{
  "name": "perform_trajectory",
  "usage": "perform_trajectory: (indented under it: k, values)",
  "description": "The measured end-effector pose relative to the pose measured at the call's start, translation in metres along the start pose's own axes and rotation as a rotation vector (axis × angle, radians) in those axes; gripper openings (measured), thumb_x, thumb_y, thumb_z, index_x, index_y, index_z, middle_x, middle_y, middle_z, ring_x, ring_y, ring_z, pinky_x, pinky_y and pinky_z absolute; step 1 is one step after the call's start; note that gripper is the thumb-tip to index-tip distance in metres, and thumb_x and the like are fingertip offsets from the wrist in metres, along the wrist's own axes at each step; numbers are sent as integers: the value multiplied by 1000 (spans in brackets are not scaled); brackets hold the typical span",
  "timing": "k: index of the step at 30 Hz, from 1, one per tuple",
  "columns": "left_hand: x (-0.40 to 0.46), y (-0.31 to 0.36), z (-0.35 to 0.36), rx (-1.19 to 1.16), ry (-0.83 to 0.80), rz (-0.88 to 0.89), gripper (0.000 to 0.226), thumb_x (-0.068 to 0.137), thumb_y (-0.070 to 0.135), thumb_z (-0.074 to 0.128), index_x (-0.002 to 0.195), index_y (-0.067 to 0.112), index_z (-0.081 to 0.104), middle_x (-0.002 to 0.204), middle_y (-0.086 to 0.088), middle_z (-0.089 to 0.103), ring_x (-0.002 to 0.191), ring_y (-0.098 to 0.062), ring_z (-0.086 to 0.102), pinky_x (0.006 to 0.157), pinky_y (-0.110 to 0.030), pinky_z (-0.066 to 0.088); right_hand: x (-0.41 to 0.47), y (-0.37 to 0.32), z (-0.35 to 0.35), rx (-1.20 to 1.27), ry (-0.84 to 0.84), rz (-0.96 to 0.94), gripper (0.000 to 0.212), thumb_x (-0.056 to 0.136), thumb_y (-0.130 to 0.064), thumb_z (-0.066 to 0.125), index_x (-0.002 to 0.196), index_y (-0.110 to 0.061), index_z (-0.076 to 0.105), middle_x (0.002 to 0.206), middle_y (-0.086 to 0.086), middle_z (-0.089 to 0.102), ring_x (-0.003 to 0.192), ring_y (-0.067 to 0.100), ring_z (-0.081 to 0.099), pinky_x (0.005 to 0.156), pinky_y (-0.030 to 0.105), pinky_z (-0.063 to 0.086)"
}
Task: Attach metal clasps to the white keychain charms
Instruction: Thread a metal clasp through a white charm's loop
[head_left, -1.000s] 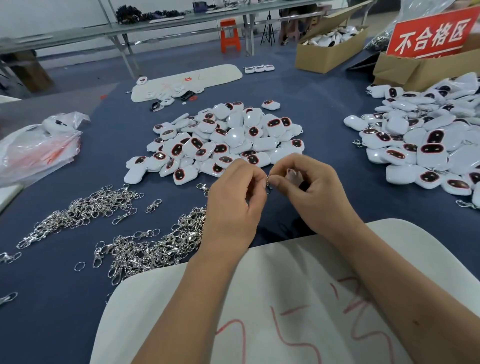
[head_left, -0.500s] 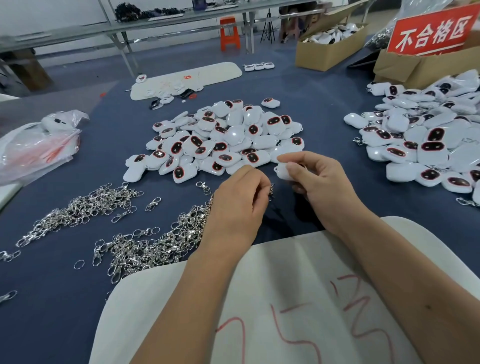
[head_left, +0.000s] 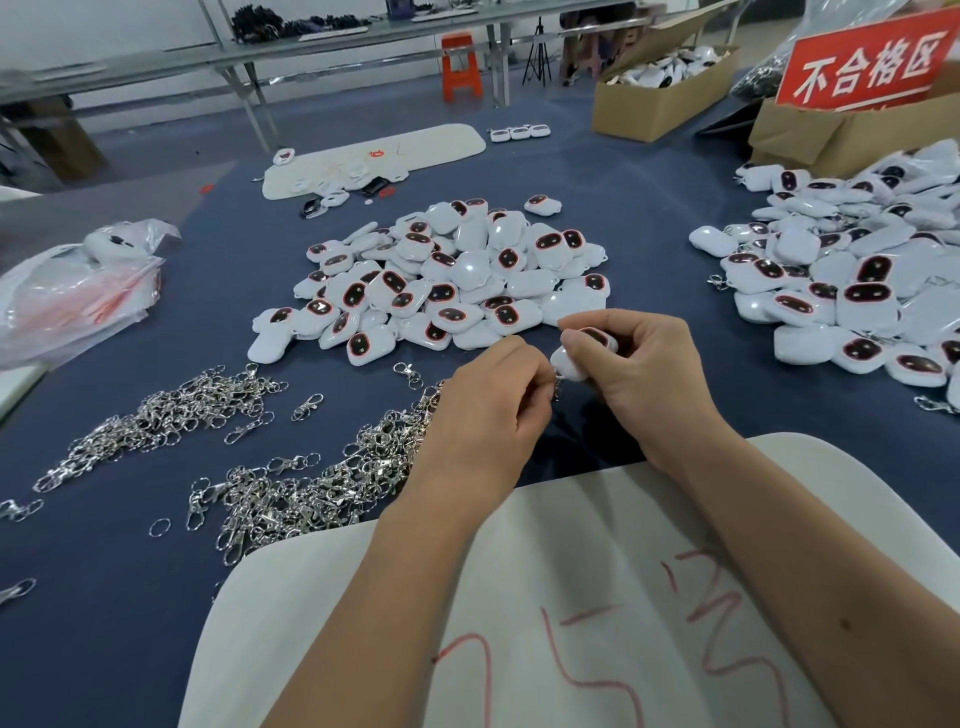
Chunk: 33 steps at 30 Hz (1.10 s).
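**Clasp meets charm above the blue table**

The right hand (head_left: 641, 371) curls its fingers round one white keychain charm (head_left: 576, 358), dark oval face up, held just above the blue table (head_left: 649, 260). The left hand (head_left: 491, 410) pinches a small metal clasp (head_left: 557, 389) at the charm's lower edge, fingertips bunched tight; the clasp is mostly hidden.

At 1 o'clock a red sign (head_left: 865, 65) reads "不合格区" on a cardboard box (head_left: 831, 135). Red scrawl marks the white pad (head_left: 571, 623) under the forearms; I cannot read it.

Loose charms (head_left: 447, 280) pile at 12 o'clock, more charms (head_left: 857, 275) at 3, loose clasps (head_left: 291, 488) at 9. Bare cloth lies between the piles.
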<state>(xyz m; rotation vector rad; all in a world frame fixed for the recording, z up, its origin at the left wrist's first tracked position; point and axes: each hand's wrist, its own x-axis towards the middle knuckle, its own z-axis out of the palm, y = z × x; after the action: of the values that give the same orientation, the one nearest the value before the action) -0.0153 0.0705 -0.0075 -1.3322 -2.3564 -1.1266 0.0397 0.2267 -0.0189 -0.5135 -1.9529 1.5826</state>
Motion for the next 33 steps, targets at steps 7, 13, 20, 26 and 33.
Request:
perform_trajectory:
  k: [7, 13, 20, 26, 33]
  values:
    - [-1, 1, 2, 15, -5, -34, 6, 89, 1, 62, 85, 5, 61, 84, -2, 58, 76, -22, 51, 70, -46, 45, -3, -3, 0, -120, 8, -104, 8, 89, -17, 77, 94, -23, 81, 75, -9, 75, 63, -3, 60, 64, 10, 50]
    - [-2, 0, 2, -5, 15, -102, 7, 88, 0, 63, 86, 6, 66, 85, -3, 63, 77, -18, 52, 73, -41, 44, -8, -8, 3, -194, 31, -197, 10, 90, -14, 76, 98, -17, 81, 75, -11, 73, 65, -3, 62, 66, 8, 46]
    - [-3, -2, 3, -40, 57, -129, 10, 89, 2, 63, 84, 10, 64, 83, 2, 62, 76, -14, 53, 72, -36, 46, -9, -10, 5, -121, 26, -218, 6, 91, -13, 77, 94, -17, 79, 71, -6, 71, 64, 0, 59, 64, 12, 47]
    - [2, -2, 0, -170, 165, -42, 10, 90, 5, 68, 89, 14, 68, 90, 7, 63, 90, -14, 60, 73, -21, 47, -6, -8, 1, 301, -28, 55, 8, 96, -15, 73, 91, -14, 78, 62, -2, 59, 50, 10, 45, 48, 17, 39]
    - [4, 2, 0, -438, 276, -260, 16, 85, -1, 74, 83, 14, 72, 81, 9, 71, 78, -4, 67, 72, -11, 47, -3, -4, 3, 434, -150, 168, 13, 96, -22, 75, 97, -9, 77, 68, -3, 63, 51, 7, 46, 47, 15, 37]
